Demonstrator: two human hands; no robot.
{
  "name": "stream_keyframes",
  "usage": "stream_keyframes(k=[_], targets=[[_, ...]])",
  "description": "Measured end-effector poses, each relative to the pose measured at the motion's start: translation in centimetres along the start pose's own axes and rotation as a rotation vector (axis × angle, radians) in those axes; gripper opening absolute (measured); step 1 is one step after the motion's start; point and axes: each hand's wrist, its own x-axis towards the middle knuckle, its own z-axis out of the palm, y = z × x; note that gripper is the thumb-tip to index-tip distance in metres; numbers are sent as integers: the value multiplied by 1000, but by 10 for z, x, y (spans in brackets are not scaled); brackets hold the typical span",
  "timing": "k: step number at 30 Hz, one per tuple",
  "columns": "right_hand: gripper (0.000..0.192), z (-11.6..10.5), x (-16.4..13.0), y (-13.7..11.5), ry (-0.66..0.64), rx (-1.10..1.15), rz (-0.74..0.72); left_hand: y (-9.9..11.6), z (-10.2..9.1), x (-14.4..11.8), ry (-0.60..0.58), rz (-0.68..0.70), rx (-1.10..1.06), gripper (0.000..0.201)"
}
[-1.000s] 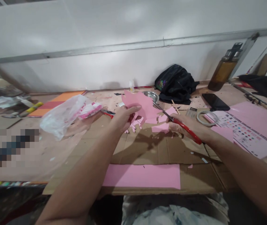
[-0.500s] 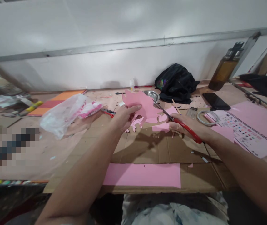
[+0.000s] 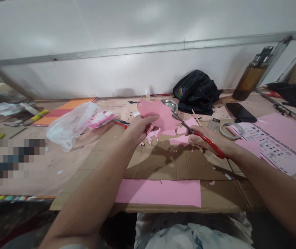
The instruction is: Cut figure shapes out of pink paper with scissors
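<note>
Pinched between the thumb and fingers of my left hand (image 3: pixel 143 128) is a piece of pink paper (image 3: pixel 158 112) with a jagged outline, lifted above the cardboard (image 3: pixel 160 162). My right hand (image 3: pixel 202 136) is closed around a pair of scissors with red handles (image 3: pixel 210 143). Their blades reach toward the right edge of the pink paper; whether they touch it I cannot tell. Small pink offcuts (image 3: pixel 180 140) lie under and beside both hands. A pink strip of paper (image 3: pixel 160 192) rests along the cardboard's front edge.
Behind the paper is a round metal dish (image 3: pixel 172 104), beside a black cloth bag (image 3: pixel 196 91). At right are a phone (image 3: pixel 241 112), a tape roll (image 3: pixel 231 130), a printed sheet (image 3: pixel 269 145) and an amber bottle (image 3: pixel 251 76). A plastic bag (image 3: pixel 67 128) and a red cutter (image 3: pixel 122 123) lie left.
The whole view has shifted slightly. Both hands keep their grips, and the pink paper and scissors stay in almost the same position relative to each other.
</note>
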Motion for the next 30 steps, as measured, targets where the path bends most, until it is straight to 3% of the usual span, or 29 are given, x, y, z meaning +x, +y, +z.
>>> stream_keyframes(k=[30], targets=[[50, 0, -1, 3, 15, 17, -15, 1, 2, -3, -52, 6, -12, 23]])
